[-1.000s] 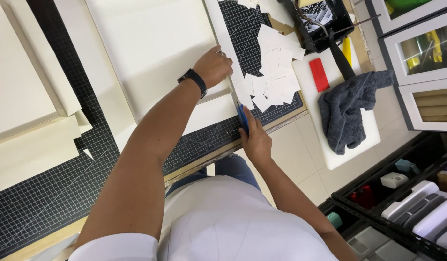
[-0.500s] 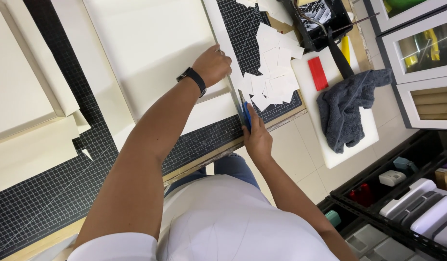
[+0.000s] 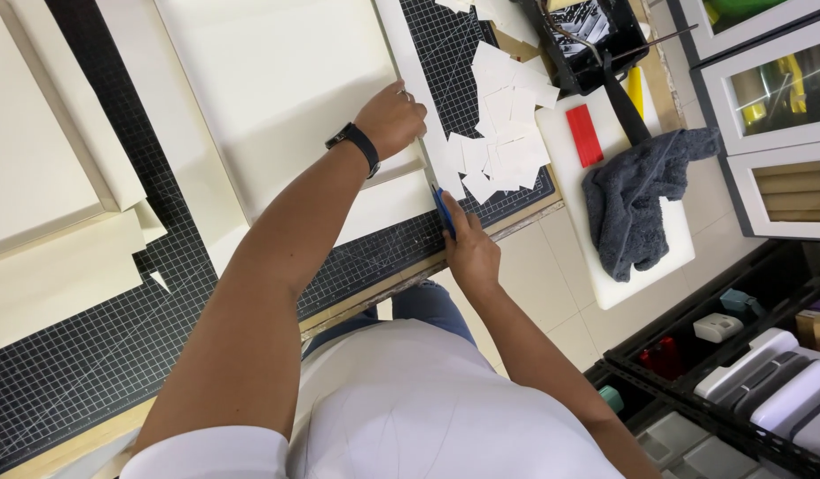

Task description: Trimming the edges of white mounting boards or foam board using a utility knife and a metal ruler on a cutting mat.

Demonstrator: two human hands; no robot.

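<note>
My left hand, with a black wristband, presses down on the right edge of a large cream canvas sheet lying on a black gridded cutting mat. My right hand grips a small blue cutter at the sheet's lower right edge, its tip against the mat. A pile of white cut paper pieces lies just right of the cutter.
More cream canvas panels lie at the left. A white board at the right carries a grey cloth, a red block and a yellow item. A black tray sits above it. Shelves with bins stand at lower right.
My right hand with the cutter has shifted slightly along the sheet's edge. The left hand stays pressed on the sheet.
</note>
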